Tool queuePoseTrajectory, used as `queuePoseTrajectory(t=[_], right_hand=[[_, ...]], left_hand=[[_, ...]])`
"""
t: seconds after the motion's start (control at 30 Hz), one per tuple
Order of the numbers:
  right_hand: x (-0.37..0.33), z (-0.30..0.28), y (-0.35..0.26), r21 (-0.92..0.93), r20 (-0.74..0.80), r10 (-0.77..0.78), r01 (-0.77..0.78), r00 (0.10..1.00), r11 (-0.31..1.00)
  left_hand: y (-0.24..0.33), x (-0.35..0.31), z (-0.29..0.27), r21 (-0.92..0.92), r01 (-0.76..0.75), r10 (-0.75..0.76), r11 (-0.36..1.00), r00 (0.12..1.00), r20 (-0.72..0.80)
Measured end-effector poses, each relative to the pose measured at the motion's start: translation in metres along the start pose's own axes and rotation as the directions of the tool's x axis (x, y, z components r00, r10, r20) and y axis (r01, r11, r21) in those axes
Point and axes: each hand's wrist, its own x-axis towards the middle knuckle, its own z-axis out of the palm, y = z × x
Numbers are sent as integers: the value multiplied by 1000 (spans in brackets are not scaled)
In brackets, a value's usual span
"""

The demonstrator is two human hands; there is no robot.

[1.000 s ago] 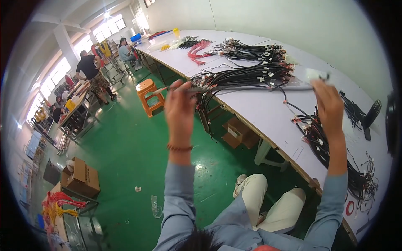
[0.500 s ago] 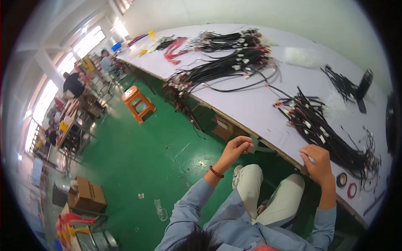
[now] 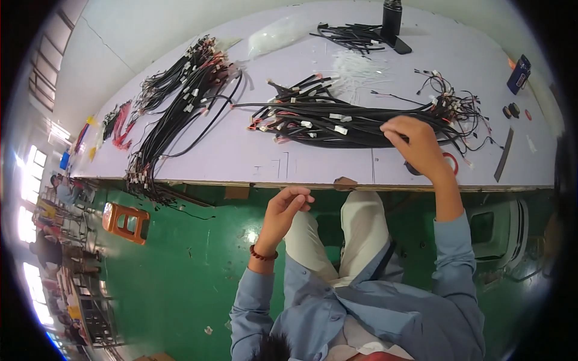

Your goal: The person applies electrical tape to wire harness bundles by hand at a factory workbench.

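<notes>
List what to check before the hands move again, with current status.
1. Left hand free: ok, nothing visible in it; it is short of the table edge, over the lap.
2. Right hand free of cables: cannot tell, it overlaps the right-hand cable bundle in view and contact is unclear.
3. Right-hand cable bundle fully on the table: ok.
4. Left-hand cable bundle fully on the table: not ok, its near ends hang over the front edge.
5. Bundles unlinked: cannot tell, cables meet in the gap between them.
6. Black bottle upright: ok, standing at the far side.
</notes>
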Motion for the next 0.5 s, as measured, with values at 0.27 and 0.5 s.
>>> queuePoseTrajectory(t=[0.27,0.5], right_hand=[[67,50,6,-79,79,-183,189,980,979],[125,111,-17,-159,174,-89,117,981,980]], left_hand=[[1,-3,9,-109,11,-12,994,1000,-8],[-6,-8,-4,-202,-11,8,979,1000,-19]])
